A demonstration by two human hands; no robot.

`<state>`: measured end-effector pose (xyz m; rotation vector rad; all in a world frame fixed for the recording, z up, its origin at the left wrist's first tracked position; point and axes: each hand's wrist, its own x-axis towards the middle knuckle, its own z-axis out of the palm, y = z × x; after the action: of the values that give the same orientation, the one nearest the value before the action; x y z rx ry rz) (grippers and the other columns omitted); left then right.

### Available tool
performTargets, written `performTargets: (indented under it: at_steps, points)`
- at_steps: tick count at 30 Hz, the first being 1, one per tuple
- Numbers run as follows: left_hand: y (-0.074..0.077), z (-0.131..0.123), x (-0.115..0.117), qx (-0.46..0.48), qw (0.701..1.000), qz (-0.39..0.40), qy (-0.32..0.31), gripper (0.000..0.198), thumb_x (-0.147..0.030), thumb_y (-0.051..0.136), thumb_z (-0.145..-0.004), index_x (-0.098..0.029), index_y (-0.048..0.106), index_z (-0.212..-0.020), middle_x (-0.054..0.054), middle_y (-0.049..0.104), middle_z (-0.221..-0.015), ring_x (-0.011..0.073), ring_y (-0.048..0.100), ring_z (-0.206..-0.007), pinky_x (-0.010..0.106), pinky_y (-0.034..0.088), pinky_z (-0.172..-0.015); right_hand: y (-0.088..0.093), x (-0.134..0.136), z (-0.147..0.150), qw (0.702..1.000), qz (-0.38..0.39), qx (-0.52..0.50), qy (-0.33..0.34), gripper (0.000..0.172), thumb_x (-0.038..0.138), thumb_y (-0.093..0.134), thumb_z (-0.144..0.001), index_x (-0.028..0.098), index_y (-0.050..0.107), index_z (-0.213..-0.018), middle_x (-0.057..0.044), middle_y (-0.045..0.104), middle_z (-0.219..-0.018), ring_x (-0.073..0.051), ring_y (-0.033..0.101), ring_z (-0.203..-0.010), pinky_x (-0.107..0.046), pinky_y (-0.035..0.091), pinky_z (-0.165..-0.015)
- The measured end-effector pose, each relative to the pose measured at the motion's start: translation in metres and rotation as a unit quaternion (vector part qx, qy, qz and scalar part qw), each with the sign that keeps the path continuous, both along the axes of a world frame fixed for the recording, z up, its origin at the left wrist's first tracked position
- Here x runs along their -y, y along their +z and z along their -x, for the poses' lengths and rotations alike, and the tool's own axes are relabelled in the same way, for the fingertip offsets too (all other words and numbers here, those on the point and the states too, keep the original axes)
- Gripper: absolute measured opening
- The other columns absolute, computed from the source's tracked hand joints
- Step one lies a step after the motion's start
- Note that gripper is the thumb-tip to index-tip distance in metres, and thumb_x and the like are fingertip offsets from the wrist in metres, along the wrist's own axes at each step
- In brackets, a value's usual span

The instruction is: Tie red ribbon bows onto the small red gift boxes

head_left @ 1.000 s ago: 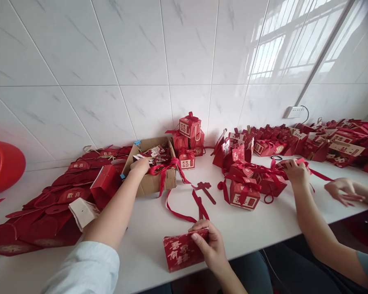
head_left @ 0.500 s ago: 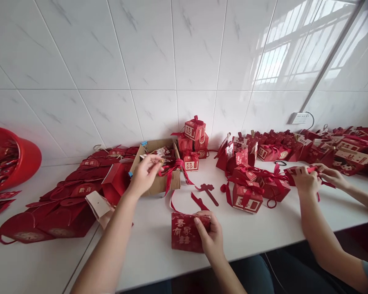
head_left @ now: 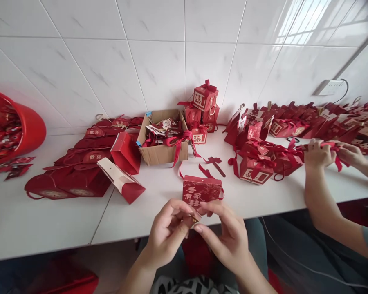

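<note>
In front of me, above the table's near edge, my left hand [head_left: 168, 232] pinches a small gold-coloured piece [head_left: 194, 219], too small to name for certain. My right hand [head_left: 225, 232] meets it there, thumb tip at the piece and fingers curled around it. Just beyond the fingertips a red gift box [head_left: 202, 188] with pale Chinese characters stands on the white table, its lower part hidden by my hands. A red ribbon loop shows at its right side. Behind it lie a ribbon piece [head_left: 206, 170] and a dark red flower-topped strip [head_left: 217, 164].
A cardboard box [head_left: 164, 154] holds packets and ribbon. Left are an open red box [head_left: 127, 153], a cream-and-red box [head_left: 122, 179], rows of red boxes [head_left: 88, 179] and a red bucket [head_left: 33, 126]. Tied boxes [head_left: 257, 169] stand right, near a co-worker's hands [head_left: 319, 154].
My left hand has come from the cardboard box to my front with the gold-coloured piece. My right hand has let go of the red gift box, now standing, and joined the left. The view has tilted down.
</note>
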<state>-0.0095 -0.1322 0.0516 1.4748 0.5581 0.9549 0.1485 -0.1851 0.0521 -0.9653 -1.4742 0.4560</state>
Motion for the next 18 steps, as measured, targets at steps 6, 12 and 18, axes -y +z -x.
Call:
performTargets:
  at_steps: [6, 12, 18]
  points:
    - [0.002, 0.005, -0.001, -0.041, 0.996, -0.075, -0.013, 0.02, -0.014, 0.048, -0.092, -0.026, 0.049, -0.108, 0.002, 0.062, -0.093, 0.0134, 0.063, -0.086, 0.023, 0.051, -0.077, -0.007, -0.002, 0.007, 0.999, 0.025, -0.018, 0.011, 0.05, 0.007, 0.063, -0.082, 0.026, 0.054, -0.127, -0.004, 0.06, -0.095, -0.016, 0.059, -0.085, -0.031, 0.051, -0.076]
    - [-0.004, 0.011, -0.008, -0.007, 0.998, -0.025, -0.057, 0.018, -0.016, 0.052, -0.091, -0.025, 0.049, -0.107, 0.001, 0.062, -0.09, 0.0129, 0.061, -0.088, 0.024, 0.048, -0.082, -0.005, -0.002, 0.009, 0.998, 0.057, -0.025, 0.024, 0.04, 0.011, 0.064, -0.082, 0.026, 0.061, -0.118, -0.004, 0.06, -0.092, -0.015, 0.058, -0.082, -0.028, 0.05, -0.073]
    - [-0.005, 0.016, -0.013, 0.015, 0.99, 0.077, -0.118, 0.011, -0.021, 0.057, -0.089, -0.021, 0.048, -0.096, 0.001, 0.059, -0.086, 0.0127, 0.058, -0.084, 0.026, 0.047, -0.079, -0.009, -0.003, 0.014, 0.992, 0.11, -0.04, 0.05, 0.032, 0.018, 0.066, -0.081, 0.026, 0.063, -0.113, -0.002, 0.061, -0.085, -0.014, 0.056, -0.075, -0.028, 0.048, -0.067]
